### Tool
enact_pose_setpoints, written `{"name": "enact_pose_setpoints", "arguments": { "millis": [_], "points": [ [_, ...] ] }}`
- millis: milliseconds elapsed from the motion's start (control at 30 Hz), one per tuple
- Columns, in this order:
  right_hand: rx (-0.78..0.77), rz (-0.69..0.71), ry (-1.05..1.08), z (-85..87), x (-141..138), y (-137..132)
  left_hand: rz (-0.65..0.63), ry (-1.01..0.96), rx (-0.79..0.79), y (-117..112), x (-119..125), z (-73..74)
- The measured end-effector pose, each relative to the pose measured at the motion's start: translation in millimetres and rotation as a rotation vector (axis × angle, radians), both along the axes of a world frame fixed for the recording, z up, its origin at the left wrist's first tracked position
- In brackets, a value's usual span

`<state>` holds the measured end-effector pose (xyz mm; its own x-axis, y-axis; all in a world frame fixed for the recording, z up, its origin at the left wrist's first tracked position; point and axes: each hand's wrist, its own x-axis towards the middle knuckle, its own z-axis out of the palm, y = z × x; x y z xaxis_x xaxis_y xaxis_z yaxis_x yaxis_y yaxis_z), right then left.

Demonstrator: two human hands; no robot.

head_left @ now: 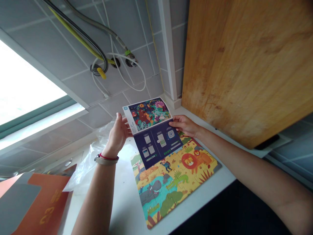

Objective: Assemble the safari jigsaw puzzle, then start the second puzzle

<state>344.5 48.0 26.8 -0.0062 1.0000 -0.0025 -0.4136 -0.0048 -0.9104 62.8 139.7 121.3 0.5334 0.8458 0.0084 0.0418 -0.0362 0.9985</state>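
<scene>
A folded leaflet [156,143] is held up, unfolded, over a jigsaw puzzle. Its upper panel has a dark, colourful animal picture, and its lower panel is navy with small diagrams. My left hand [117,135] supports the leaflet's left edge, fingers partly hidden behind it and thumb pointing up. At the right edge, near the fold, my right hand [184,125] pinches it between thumb and fingers. Beneath lies the jigsaw puzzle [176,182] with lions, a hippo and crocodiles, its pieces joined. The leaflet covers the puzzle's upper left part.
Crumpled clear plastic [90,160] lies left of my left forearm, beside an orange and grey box [44,202]. The white worktop [124,189] meets a tiled wall with hanging hoses [83,36]. A wooden board [239,65] stands at the right. A window [29,85] is at the left.
</scene>
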Motion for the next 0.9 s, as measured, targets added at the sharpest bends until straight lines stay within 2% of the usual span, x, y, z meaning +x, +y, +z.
{"name": "enact_pose_setpoints", "arguments": {
  "millis": [133,233,400,600,733,900],
  "points": [
    [0.02,-0.014,-0.015,4.4,0.8,-0.8,-0.028,0.117,0.072,-7.2,-4.6,8.3],
    [0.009,0.011,-0.025,6.3,1.3,-2.9,-0.048,0.2,0.057,-12.8,-5.1,11.6],
    [0.014,-0.02,-0.019,9.6,4.6,-5.4,-0.043,0.153,-0.008,-23.3,-8.2,23.6],
    [0.101,-0.031,0.102,16.9,3.4,-5.8,-0.073,0.213,0.088,-43.6,-16.1,43.6],
    [0.104,-0.125,0.157,19.8,-1.7,-3.7,-0.057,0.239,0.175,-44.9,-7.7,35.5],
    [0.076,-0.26,0.224,18.1,4.3,0.2,0.125,0.134,0.257,-26.8,12.1,6.7]
  ]
}}
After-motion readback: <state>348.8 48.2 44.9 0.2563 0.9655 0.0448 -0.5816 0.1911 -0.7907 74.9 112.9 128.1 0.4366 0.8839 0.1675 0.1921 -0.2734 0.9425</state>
